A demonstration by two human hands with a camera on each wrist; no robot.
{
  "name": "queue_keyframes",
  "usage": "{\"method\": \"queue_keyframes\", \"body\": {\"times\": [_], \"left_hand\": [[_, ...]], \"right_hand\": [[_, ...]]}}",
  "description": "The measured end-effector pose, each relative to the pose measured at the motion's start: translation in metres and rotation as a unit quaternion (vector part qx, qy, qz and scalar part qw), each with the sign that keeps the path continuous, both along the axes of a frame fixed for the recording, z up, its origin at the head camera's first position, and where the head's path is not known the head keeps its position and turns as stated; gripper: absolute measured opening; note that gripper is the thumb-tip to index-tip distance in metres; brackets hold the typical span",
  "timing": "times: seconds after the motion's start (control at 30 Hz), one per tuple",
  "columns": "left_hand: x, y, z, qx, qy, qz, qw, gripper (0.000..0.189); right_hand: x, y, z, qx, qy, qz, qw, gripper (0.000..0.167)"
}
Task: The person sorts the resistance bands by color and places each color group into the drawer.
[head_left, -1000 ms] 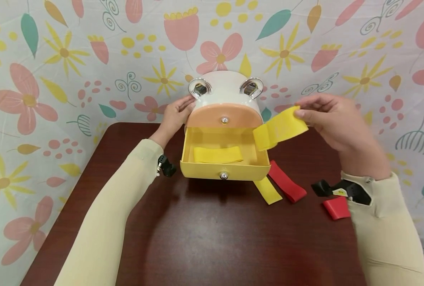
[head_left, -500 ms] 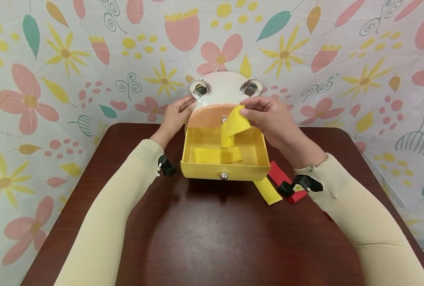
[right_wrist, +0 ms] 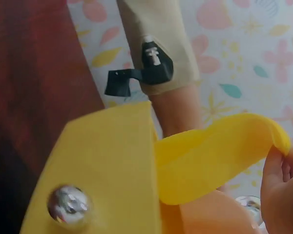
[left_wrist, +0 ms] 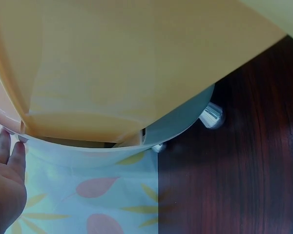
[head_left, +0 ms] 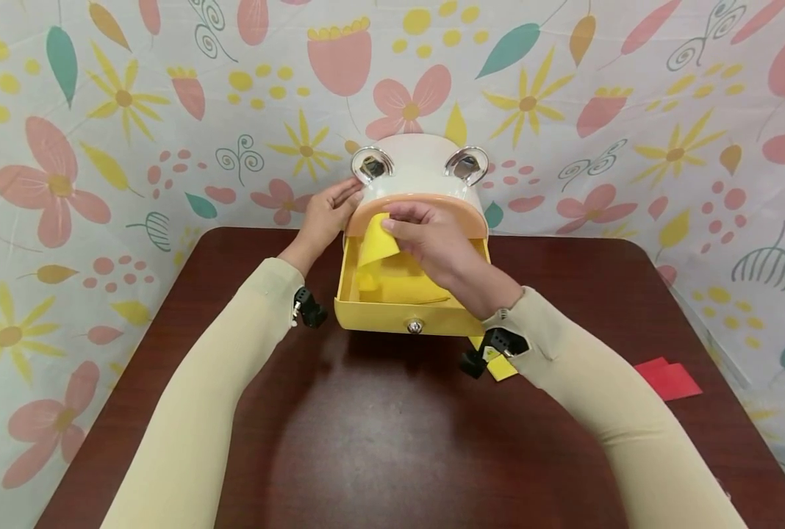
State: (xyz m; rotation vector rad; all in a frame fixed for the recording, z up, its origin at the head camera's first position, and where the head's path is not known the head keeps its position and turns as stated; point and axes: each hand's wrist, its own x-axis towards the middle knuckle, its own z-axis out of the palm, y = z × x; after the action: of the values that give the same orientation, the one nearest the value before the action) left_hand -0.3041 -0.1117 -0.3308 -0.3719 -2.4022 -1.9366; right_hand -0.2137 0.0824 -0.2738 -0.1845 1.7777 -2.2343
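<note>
A white box with silver-rimmed eyes (head_left: 412,165) stands at the back of the table, its lower yellow drawer (head_left: 379,317) pulled out. My right hand (head_left: 432,242) pinches a yellow strip (head_left: 377,242) by its top end; the strip's lower end hangs inside the drawer, as the right wrist view also shows. Beneath it, another yellow strip (head_left: 412,289) lies flat on the drawer floor. My left hand (head_left: 326,220) rests against the box's left side with its fingers extended; in the left wrist view, the fingertips (left_wrist: 18,155) touch the box's edge.
Red strips (head_left: 670,378) lie on the dark table (head_left: 379,441) at the right. A further yellow strip (head_left: 502,367) lies right of the drawer, partly hidden by my right wrist camera (head_left: 492,349). A flowered cloth (head_left: 234,95) hangs directly behind the box.
My right hand has carried the yellow strip leftward from right of the box, over the drawer, and down into its left part. The left hand has stayed in place.
</note>
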Motion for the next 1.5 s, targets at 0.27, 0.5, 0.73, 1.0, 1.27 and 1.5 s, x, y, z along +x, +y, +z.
{"method": "queue_keyframes", "body": {"times": [0.27,0.5,0.73,1.0,1.27,1.5], "left_hand": [[0.002,0.004,0.001,0.002,0.009,0.009,0.9999,0.047],[0.002,0.007,0.001,0.007,0.014,0.003,0.9999,0.048],[0.001,0.007,0.000,0.006,0.010,0.000,0.9999,0.048],[0.001,0.007,-0.001,0.011,0.006,0.001,0.9999,0.048],[0.000,0.008,-0.001,0.013,0.015,0.003,0.9998,0.047],[0.000,0.009,-0.001,0.011,0.015,0.005,0.9998,0.047]], "right_hand": [[-0.009,-0.003,-0.028,0.070,-0.068,-0.014,0.9951,0.037],[-0.012,0.016,-0.042,0.119,-0.086,-0.035,0.9885,0.042],[-0.019,0.034,-0.052,0.171,-0.109,-0.031,0.9788,0.040],[-0.021,0.042,-0.054,0.220,-0.129,-0.020,0.9667,0.038],[-0.023,0.051,-0.054,0.298,-0.113,-0.002,0.9477,0.040],[-0.022,0.059,-0.056,0.398,-0.072,0.008,0.9145,0.034]]}}
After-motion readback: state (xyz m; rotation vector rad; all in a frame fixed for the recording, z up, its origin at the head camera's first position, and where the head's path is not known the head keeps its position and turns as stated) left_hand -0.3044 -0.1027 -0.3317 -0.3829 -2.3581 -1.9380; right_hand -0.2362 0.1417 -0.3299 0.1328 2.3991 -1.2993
